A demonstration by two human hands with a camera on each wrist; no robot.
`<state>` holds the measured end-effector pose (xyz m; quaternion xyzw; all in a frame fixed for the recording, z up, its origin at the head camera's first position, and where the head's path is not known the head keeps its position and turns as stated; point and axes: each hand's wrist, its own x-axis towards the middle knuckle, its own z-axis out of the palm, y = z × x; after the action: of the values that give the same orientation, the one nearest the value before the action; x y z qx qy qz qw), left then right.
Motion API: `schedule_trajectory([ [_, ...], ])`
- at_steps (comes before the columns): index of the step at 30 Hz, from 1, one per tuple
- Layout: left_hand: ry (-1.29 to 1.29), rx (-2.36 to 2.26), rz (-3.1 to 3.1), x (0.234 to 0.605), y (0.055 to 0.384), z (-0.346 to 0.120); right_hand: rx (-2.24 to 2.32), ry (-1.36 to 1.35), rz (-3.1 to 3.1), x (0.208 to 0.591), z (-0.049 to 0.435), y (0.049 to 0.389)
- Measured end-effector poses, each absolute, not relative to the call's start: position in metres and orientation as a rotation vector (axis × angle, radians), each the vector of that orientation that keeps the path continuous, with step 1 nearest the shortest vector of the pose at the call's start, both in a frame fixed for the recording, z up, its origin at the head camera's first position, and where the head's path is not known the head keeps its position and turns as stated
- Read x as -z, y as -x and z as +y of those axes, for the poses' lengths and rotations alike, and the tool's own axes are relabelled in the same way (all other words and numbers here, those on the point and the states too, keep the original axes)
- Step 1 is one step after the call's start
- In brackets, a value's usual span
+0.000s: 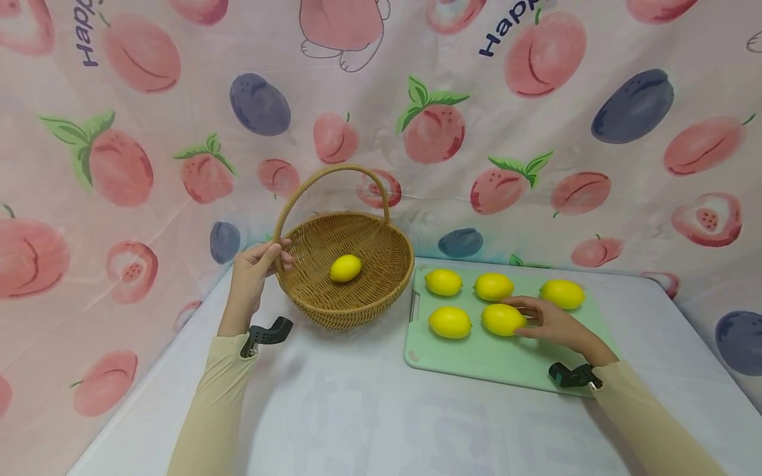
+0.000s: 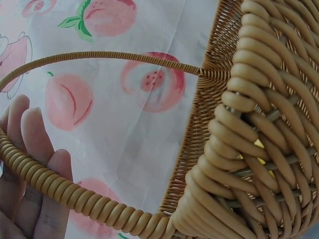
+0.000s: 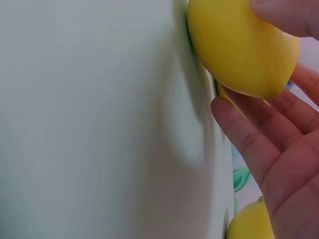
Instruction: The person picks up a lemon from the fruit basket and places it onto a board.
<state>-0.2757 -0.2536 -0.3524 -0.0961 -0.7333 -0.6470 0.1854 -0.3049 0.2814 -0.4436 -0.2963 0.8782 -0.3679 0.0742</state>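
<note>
At the left, my left hand [image 1: 254, 271] grips the handle of a brown wicker basket [image 1: 351, 316], thumb on the near side. In the left wrist view its fingers [image 2: 37, 132] show behind the wrapped handle [image 2: 79, 199]. One yellow lemon [image 1: 346, 268] lies inside the basket. My right hand [image 1: 556, 324] holds a lemon [image 1: 503, 320] by its right end, over the green cutting board [image 1: 500, 367]. The right wrist view shows the thumb [image 3: 291, 15] on that lemon [image 3: 244, 50] and the fingers on its other side.
Other lemons lie on the board: two at the back [image 1: 443, 282] [image 1: 493, 287], one at the front left [image 1: 450, 322], one at the back right [image 1: 562, 294]. A white cloth [image 1: 357, 410] covers the table. A fruit-printed curtain [image 1: 369, 99] hangs behind.
</note>
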Motion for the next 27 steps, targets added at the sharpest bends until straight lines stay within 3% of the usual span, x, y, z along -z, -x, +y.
schedule_trajectory([
  [27,0.283,1.836,-2.056,0.3522,0.2754,-0.2538,1.176,0.915,2.550,0.4423,0.2768,0.3043],
])
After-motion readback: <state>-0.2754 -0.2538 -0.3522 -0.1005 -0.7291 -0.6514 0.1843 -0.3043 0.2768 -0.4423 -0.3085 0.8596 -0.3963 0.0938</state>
